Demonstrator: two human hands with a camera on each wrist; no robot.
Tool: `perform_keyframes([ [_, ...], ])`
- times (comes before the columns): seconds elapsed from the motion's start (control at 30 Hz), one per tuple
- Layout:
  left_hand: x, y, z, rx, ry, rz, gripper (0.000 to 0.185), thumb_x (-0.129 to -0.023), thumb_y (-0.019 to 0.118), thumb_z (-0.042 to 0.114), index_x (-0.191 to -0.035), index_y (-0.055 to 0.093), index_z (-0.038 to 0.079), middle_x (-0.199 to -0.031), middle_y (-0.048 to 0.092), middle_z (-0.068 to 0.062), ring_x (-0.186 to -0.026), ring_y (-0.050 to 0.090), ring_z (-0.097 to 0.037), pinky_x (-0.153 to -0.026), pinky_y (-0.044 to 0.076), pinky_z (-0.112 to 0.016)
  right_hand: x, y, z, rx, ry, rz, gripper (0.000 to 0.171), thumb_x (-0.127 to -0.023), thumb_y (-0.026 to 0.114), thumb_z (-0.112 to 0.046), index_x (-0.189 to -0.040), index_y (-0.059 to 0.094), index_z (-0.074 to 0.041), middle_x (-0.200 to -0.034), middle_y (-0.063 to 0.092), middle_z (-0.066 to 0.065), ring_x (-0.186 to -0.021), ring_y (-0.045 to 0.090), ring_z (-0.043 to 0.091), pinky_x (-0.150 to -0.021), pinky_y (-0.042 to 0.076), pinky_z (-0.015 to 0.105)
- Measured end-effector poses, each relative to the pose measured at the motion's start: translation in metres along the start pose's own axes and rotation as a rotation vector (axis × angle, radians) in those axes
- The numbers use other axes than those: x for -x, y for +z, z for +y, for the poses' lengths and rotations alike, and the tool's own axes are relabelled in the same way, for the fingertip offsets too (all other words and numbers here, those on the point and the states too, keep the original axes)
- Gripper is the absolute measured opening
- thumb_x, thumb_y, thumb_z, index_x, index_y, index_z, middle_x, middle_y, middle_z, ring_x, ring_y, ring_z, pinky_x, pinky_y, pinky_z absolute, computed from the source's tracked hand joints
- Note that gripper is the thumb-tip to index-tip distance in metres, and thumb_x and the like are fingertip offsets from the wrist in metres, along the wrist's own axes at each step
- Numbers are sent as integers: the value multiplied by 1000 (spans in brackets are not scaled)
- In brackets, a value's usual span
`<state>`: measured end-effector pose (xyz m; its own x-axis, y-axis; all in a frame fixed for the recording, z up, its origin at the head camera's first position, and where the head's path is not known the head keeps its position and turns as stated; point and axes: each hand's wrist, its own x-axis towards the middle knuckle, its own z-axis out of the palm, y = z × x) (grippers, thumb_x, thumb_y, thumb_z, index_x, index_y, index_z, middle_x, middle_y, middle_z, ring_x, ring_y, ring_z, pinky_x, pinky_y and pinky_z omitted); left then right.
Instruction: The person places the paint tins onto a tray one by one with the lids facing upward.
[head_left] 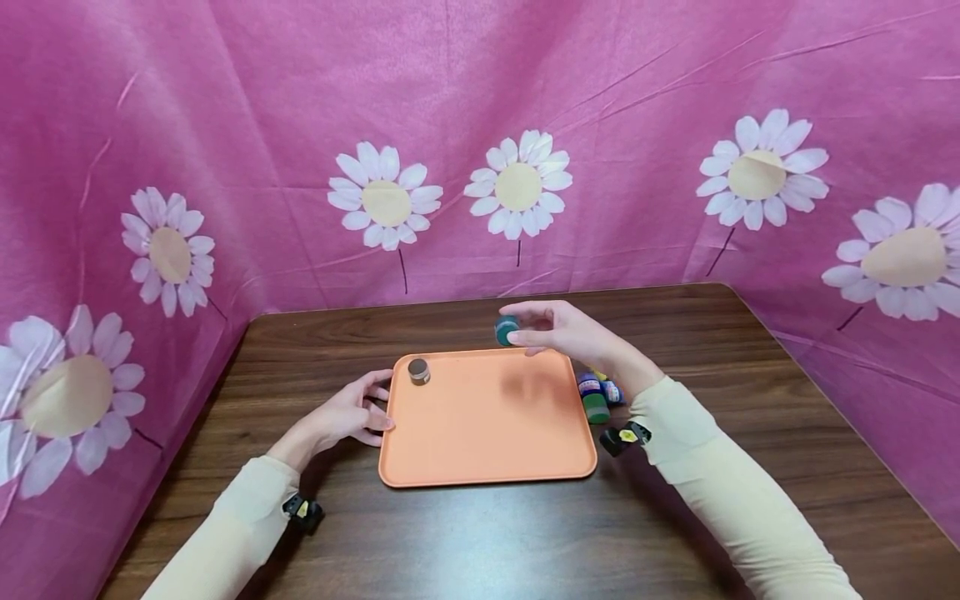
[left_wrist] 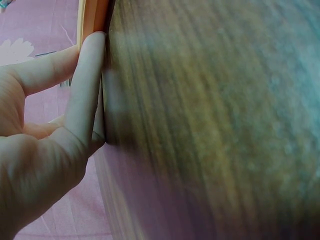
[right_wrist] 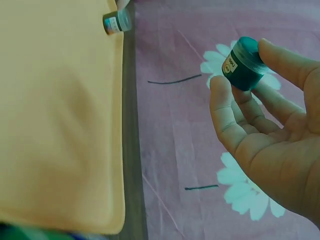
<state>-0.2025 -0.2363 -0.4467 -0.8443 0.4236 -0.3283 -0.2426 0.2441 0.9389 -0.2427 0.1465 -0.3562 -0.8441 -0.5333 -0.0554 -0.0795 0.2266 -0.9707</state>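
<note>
The worktop [head_left: 480, 542] is dark wood grain, and an orange tray [head_left: 487, 433] lies flat on its middle. At the near right corner of the tray a small black and yellow clip [head_left: 624, 437] lies on the wood. The left hand [head_left: 348, 415] rests on the worktop at the tray's left edge; its fingers [left_wrist: 85, 90] are straight and relaxed, lying against the rim and curled round nothing. Just off the tray's right edge a few small paint pots [head_left: 597, 395] lie together, the nearest with a green cap, partly hidden by the right forearm. In the tray's far left corner a brown pot [head_left: 418, 371] stands upright on its own.

Farther back, the right hand [head_left: 570, 332] hovers over the far right part of the tray, clear of the surface. It pinches a teal pot [head_left: 507, 330] at the fingertips [right_wrist: 220, 90]: the thumb presses one side, the index finger the opposite side, and the other fingers curl loosely beneath without closing on it. The pot sits out at the tips, well away from the palm. It is tipped over, so its short long axis runs roughly level, cap toward the left and slightly away from the hand, base toward the palm; a yellow label shows on its side in the right wrist view. Behind the worktop hangs a pink cloth [head_left: 480, 100] printed with white daisies
</note>
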Motion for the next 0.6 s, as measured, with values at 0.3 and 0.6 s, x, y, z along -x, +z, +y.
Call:
perform_keyframes([
  [0.3, 1, 0, 0, -2, -2, 6, 93, -82, 70, -12, -159, 19, 5, -133, 33, -27, -90, 66, -23, -72, 62, -50, -21, 16, 8, -93, -3, -35, 52, -95, 72, -15, -140, 55, 2, -118, 66, 17, -117, 58, 43, -94, 56, 49],
  [0.6, 2, 1, 2, -3, -6, 4, 93, -83, 70, -12, -159, 19, 6, -132, 33, -26, -90, 65, -22, -72, 62, -49, -29, 29, 20, -300, 19, -29, 46, -100, 64, -10, -143, 54, 0, -117, 70, 15, -101, 69, 30, -96, 54, 53],
])
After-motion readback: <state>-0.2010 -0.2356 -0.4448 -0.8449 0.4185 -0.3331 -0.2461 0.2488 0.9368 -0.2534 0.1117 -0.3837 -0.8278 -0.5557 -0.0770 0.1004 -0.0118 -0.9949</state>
